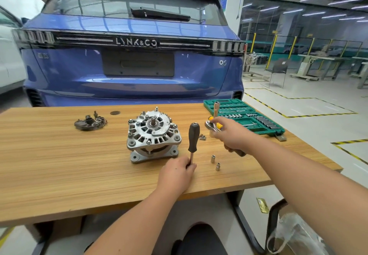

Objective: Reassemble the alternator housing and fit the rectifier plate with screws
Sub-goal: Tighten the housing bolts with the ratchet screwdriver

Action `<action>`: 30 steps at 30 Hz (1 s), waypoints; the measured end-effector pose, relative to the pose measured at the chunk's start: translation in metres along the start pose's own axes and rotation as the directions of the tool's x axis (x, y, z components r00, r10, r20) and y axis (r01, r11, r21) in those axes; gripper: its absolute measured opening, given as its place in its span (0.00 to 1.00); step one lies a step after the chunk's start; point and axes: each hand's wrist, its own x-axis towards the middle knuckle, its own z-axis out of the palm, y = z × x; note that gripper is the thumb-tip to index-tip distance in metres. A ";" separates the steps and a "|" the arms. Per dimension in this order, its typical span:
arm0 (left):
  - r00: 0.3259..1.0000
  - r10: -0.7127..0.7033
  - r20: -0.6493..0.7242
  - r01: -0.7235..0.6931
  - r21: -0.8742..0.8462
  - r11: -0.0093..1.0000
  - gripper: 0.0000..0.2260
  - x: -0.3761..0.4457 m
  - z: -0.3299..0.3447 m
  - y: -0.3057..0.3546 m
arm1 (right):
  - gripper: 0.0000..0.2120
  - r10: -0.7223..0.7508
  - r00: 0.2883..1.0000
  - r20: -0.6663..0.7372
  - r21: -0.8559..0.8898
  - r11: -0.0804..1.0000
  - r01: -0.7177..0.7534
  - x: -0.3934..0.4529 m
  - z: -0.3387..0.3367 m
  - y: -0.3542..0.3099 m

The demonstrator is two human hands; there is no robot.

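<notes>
Both our hands are busy with tools, neither with the alternator. Our left hand [177, 172] grips the metal shaft of a black-handled driver [193, 138], held upright with the handle on top. Our right hand [232, 133] is curled round a ratchet wrench [212, 125], with a long extension bar [216, 109] standing up from it, beside the open green socket set [245, 115].

From the head camera, the alternator [153, 135] stands on the wooden table [59, 165] with its shaft end up, just left of the driver and clear of both hands. We judge it heavy, rigid cast metal, unlikely to slip; we would take it by the outer rim or the mounting ears, not by the shaft. The rectifier plate [90, 121] lies well apart at the far left, beyond the reach of either hand as they sit now. It looks light and more delicate, so we would lift it by its edges. Small screws [202, 137] lie near our right hand; two loose sockets [215, 162] stand between the hands.
</notes>
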 end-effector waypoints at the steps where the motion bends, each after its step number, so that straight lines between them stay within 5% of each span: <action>1: 1.000 -0.003 0.000 0.003 -0.002 1.000 0.12 -0.002 -0.002 -0.002 | 0.22 -0.046 0.999 0.011 0.049 0.998 0.046 -0.004 -0.006 -0.009; 10: 1.000 -0.012 0.001 0.012 -0.031 0.999 0.11 -0.011 -0.013 -0.011 | 0.21 -0.283 0.952 0.118 -0.007 0.958 0.286 -0.043 -0.037 -0.064; 16: 1.000 0.009 -0.001 -0.009 -0.058 0.998 0.10 -0.010 -0.011 -0.013 | 0.21 -0.277 0.948 0.158 -0.200 0.931 0.305 -0.043 -0.031 -0.073; 30: 0.997 0.063 0.050 -0.063 -0.013 0.998 0.10 -0.006 -0.012 -0.019 | 0.22 -0.263 0.934 0.243 -0.341 0.878 0.336 -0.028 -0.038 -0.077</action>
